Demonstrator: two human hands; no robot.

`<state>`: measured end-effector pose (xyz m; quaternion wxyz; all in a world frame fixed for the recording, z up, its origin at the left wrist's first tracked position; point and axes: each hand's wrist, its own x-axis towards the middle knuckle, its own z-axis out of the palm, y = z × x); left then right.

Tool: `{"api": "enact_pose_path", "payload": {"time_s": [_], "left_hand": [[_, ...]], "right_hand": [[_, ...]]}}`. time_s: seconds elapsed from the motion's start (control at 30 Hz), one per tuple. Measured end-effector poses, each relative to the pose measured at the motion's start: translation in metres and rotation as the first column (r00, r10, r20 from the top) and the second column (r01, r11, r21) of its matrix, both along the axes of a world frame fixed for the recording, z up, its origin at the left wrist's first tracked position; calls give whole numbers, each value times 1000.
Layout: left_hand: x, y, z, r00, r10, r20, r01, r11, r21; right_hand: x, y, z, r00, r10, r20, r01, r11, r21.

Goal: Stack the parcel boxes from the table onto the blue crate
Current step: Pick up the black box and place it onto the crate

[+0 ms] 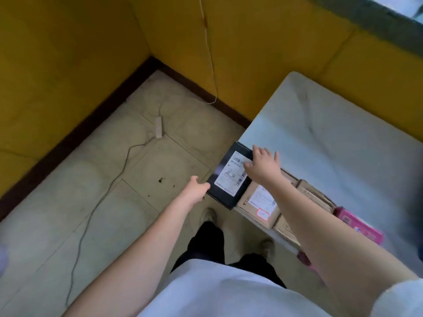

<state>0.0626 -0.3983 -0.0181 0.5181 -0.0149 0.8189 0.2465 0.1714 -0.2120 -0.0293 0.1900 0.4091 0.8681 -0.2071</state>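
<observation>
Right grip [261, 164]: fingers spread flat on the black parcel box [229, 177].
Left grip [195, 187]: fingertips touch that box's near-left edge, unclosed.
Black parcel box: at tabletop [320, 138] corner, overhanging.
Brown parcel boxes [258, 208]: just beside it.

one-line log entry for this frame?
phase: grasping | target: black box at table corner | left hand: at box edge | right hand: on top | blue crate: not in view

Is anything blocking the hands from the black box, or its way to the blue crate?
Nothing blocks the hands: the right hand lies on the black box, and the left hand reaches its near-left edge over open floor. A brown box sits right beside it. The blue crate is not in view, so that path cannot be judged.
</observation>
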Motion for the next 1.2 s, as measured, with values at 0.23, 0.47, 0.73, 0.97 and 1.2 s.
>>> {"api": "enact_pose_path", "payload": {"time_s": [0.23,0.47,0.73,0.97,1.2], "left_hand": [[-9,27,8,956,221,191,-235,971,52],[-22,94,76,993,114,23,-117,957,264],[140,207,151,798,-599,73,508,733,452],[346,255,162,715,-665,214,480,691,540],[477,295,131,760,-639,120,554,732,397]], "right_hand": [[-27,-1,5,985,-155,-81,144,982,-125],[15,38,117,655,-487,-579,418,871,-259],[239,79,193,269,-577,-771,710,660,-246],[436,105,173,82,-656,-750,802,490,-341],[539,111,145,160,-769,-618,743,506,-437]]}}
